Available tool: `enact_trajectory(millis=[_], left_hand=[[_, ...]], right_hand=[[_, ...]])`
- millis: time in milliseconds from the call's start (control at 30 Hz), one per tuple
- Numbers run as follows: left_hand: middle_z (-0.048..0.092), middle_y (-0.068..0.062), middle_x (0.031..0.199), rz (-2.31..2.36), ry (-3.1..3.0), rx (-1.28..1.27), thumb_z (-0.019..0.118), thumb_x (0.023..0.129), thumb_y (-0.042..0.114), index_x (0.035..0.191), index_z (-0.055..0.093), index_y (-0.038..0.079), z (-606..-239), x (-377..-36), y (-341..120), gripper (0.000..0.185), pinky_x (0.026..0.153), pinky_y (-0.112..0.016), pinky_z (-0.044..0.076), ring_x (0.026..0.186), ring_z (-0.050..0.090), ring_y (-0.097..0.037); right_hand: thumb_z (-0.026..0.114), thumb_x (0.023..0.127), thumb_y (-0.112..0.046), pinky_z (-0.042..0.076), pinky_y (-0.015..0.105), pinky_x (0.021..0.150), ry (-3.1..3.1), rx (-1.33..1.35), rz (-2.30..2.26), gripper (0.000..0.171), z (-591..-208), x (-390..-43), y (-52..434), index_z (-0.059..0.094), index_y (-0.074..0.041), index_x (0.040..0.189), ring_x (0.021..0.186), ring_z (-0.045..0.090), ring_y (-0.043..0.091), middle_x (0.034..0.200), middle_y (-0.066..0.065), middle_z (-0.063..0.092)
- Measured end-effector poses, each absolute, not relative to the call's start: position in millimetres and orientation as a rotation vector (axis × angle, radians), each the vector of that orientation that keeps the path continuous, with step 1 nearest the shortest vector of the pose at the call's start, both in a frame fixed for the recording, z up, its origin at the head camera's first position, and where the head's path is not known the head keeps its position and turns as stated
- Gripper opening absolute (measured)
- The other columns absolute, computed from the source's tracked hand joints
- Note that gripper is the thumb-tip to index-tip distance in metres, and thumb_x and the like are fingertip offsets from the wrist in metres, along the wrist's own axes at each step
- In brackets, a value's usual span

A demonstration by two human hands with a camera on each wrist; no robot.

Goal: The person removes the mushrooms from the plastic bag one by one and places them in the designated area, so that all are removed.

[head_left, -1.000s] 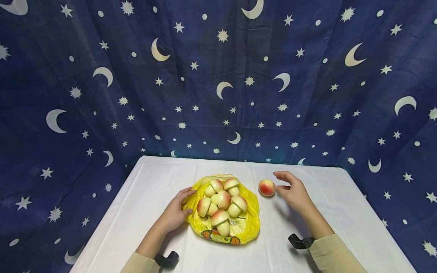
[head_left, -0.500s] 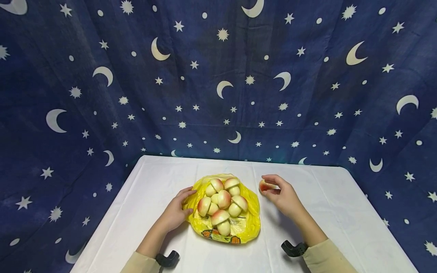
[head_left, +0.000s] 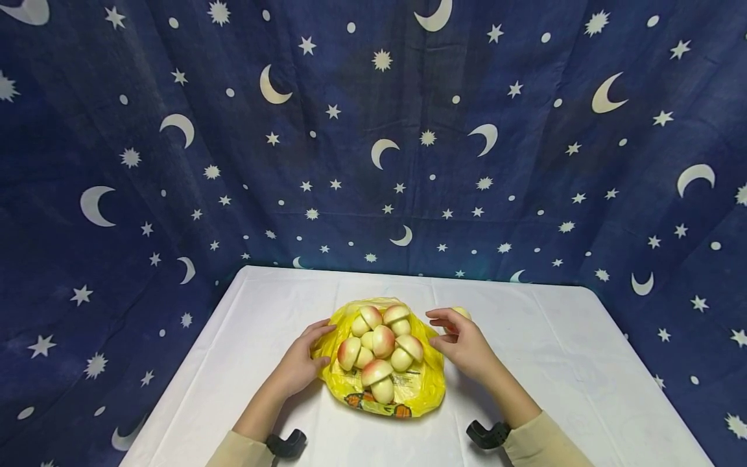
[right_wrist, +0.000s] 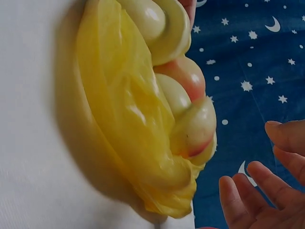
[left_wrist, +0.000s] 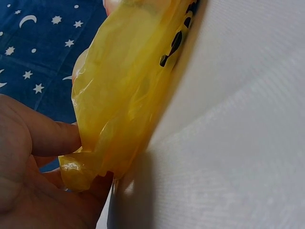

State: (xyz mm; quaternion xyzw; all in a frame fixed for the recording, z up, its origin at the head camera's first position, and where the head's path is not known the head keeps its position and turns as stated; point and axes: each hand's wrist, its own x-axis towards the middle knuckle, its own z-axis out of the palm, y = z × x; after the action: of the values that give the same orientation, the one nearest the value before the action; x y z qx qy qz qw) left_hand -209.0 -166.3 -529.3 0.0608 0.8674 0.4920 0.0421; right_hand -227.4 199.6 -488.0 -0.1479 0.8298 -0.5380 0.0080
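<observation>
A yellow plastic bag [head_left: 430, 389] lies spread on the table, its top gaping. Several toy mushrooms [head_left: 382, 342] with cream stems and red-tinged caps sit in it. My left hand [head_left: 298, 364] grips the bag's left rim; the left wrist view shows the thumb [left_wrist: 57, 136] and fingers around the yellow film. On the other side, my right hand [head_left: 463, 344] hovers by the upper right rim. Its fingers [right_wrist: 270, 183] are spread and hold nothing in the right wrist view. One loose toy mushroom [head_left: 462, 312] lies behind this hand, mostly hidden by it.
White cloth covers the table [head_left: 280, 295], whose back edge meets a dark blue curtain [head_left: 350, 130] with moons and stars. A black curved camera mount [head_left: 286, 443] sits at the left wrist, and a similar mount [head_left: 487, 434] at the right.
My right hand has moved left, past the loose toy mushroom, to the bag's right rim, and now covers most of that mushroom. The left hand and the bag stay put.
</observation>
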Motion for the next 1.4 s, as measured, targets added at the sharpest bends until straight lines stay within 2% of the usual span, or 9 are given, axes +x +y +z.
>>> enact_trajectory(millis=[133, 367, 467, 567, 700, 1100, 1400], left_hand=[[0.04, -0.003, 0.174, 1.508, 2.654, 0.187, 0.071, 0.095, -0.004, 0.152, 0.061, 0.017, -529, -209, -166, 0.061, 0.133, -0.066, 0.023, 0.165, 0.03, -0.039], [0.041, -0.003, 0.173, 1.509, 2.651, 0.185, 0.07, 0.095, -0.005, 0.151, 0.062, 0.017, -529, -210, -166, 0.061, 0.133, -0.066, 0.024, 0.164, 0.032, -0.039], [0.041, -0.003, 0.173, 1.514, 2.651, 0.189, 0.071, 0.095, -0.005, 0.151, 0.062, 0.016, -529, -210, -166, 0.061, 0.133, -0.065, 0.024, 0.164, 0.032, -0.039], [0.041, -0.003, 0.173, 1.516, 2.648, 0.187, 0.071, 0.095, -0.006, 0.151, 0.062, 0.016, -529, -210, -166, 0.061, 0.133, -0.065, 0.023, 0.164, 0.031, -0.039], [0.041, -0.003, 0.173, 1.513, 2.646, 0.181, 0.071, 0.095, -0.005, 0.151, 0.062, 0.017, -529, -210, -166, 0.061, 0.133, -0.066, 0.022, 0.164, 0.031, -0.039], [0.041, -0.004, 0.173, 1.522, 2.641, 0.198, 0.071, 0.095, -0.005, 0.151, 0.061, 0.017, -530, -211, -167, 0.061, 0.133, -0.065, 0.022, 0.165, 0.03, -0.04], [0.042, -0.003, 0.172, 1.52, 2.637, 0.193, 0.07, 0.095, -0.005, 0.151, 0.062, 0.018, -529, -210, -168, 0.06, 0.133, -0.066, 0.022, 0.164, 0.031, -0.04]], right_hand=[[0.075, 0.094, 0.001, 0.064, 0.035, 0.101, 2.576, -0.438, -1.672, 0.048, -490, -226, 194, 0.064, -0.004, 0.141, 0.136, 0.064, 0.042, 0.146, 0.02, 0.064], [0.078, 0.092, 0.0, 0.065, 0.034, 0.099, 2.529, -0.435, -1.694, 0.049, -495, -224, 188, 0.064, -0.001, 0.14, 0.134, 0.065, 0.043, 0.143, 0.022, 0.064], [0.079, 0.092, -0.002, 0.064, 0.041, 0.101, 2.536, -0.432, -1.685, 0.049, -498, -224, 185, 0.064, -0.001, 0.138, 0.132, 0.066, 0.042, 0.142, 0.022, 0.065], [0.08, 0.092, -0.004, 0.061, 0.053, 0.106, 2.565, -0.429, -1.652, 0.048, -501, -223, 182, 0.065, -0.002, 0.137, 0.13, 0.067, 0.042, 0.14, 0.02, 0.067], [0.08, 0.092, -0.004, 0.058, 0.06, 0.109, 2.581, -0.427, -1.628, 0.047, -503, -222, 180, 0.066, -0.002, 0.137, 0.129, 0.068, 0.043, 0.138, 0.02, 0.069], [0.084, 0.091, -0.011, 0.064, 0.048, 0.103, 2.568, -0.365, -1.613, 0.046, -514, -221, 175, 0.068, -0.006, 0.134, 0.125, 0.07, 0.035, 0.136, 0.015, 0.07], [0.087, 0.088, -0.013, 0.064, 0.044, 0.1, 2.587, -0.35, -1.584, 0.045, -521, -221, 172, 0.07, -0.01, 0.129, 0.118, 0.071, 0.028, 0.131, 0.009, 0.073]])
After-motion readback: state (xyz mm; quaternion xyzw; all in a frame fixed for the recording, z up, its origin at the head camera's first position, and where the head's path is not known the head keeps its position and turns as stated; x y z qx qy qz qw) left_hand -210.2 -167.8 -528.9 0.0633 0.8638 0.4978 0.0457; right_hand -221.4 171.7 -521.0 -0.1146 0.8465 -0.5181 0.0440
